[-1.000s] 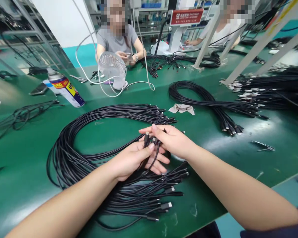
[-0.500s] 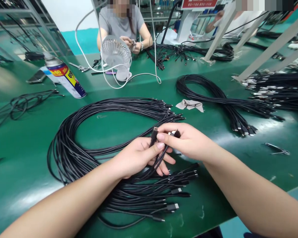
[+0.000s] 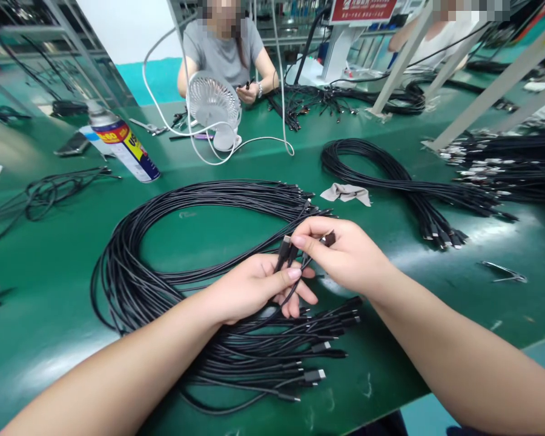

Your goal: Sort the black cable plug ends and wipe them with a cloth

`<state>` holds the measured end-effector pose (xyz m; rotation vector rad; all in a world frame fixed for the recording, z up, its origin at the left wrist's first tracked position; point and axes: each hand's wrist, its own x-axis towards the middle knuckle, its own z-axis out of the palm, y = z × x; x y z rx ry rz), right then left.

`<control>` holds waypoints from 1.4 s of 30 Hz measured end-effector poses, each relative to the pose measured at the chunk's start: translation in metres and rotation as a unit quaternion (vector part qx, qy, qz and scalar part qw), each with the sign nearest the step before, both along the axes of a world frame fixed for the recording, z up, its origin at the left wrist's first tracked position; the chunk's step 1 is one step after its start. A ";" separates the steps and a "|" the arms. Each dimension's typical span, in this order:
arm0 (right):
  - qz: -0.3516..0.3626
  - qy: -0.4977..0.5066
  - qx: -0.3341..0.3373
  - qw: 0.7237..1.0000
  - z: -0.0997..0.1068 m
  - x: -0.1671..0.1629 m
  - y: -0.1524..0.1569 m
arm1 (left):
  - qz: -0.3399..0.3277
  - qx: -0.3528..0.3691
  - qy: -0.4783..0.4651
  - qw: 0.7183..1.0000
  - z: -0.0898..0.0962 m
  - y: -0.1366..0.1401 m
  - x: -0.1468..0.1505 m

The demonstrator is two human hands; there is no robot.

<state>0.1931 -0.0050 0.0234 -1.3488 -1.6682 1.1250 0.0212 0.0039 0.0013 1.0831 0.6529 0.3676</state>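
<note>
A large looped bundle of black cables (image 3: 122, 260) lies on the green table, its connector ends pointing right. Above those ends, my left hand (image 3: 258, 284) pinches several cables just below their plugs, thumb on top and the other fingers underneath. One black USB plug (image 3: 283, 247) with a metal tip stands up from this grip. My right hand (image 3: 345, 251) is closed at the same connector ends, thumb and forefinger on a plug beside it. Another dark connector (image 3: 329, 238) shows between its fingers. The palm side of my right hand is partly hidden.
A second cable bundle (image 3: 372, 163) lies at the right, near a crumpled grey cloth (image 3: 346, 194) and metal nippers (image 3: 504, 272). At the back left stand a spray can (image 3: 125, 145) and a small white fan (image 3: 213, 103). A co-worker (image 3: 222, 48) sits opposite.
My right hand's fingers have shifted slightly on the connectors, and the plugs between my hands are spread a little differently. Across the table, the co-worker's hands have moved. The cable bundles stay put.
</note>
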 end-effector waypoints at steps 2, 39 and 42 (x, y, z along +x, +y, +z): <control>-0.008 0.010 0.009 1.000 0.001 -0.001 0.001 | 0.015 0.008 -0.002 1.000 -0.001 -0.001 0.001; 0.038 -0.007 -0.030 0.999 0.005 0.004 0.002 | 0.017 -0.089 -0.061 0.994 0.001 0.002 -0.003; 0.047 0.014 -0.048 0.998 0.003 0.002 0.001 | 0.019 -0.046 -0.038 0.998 0.000 0.001 -0.003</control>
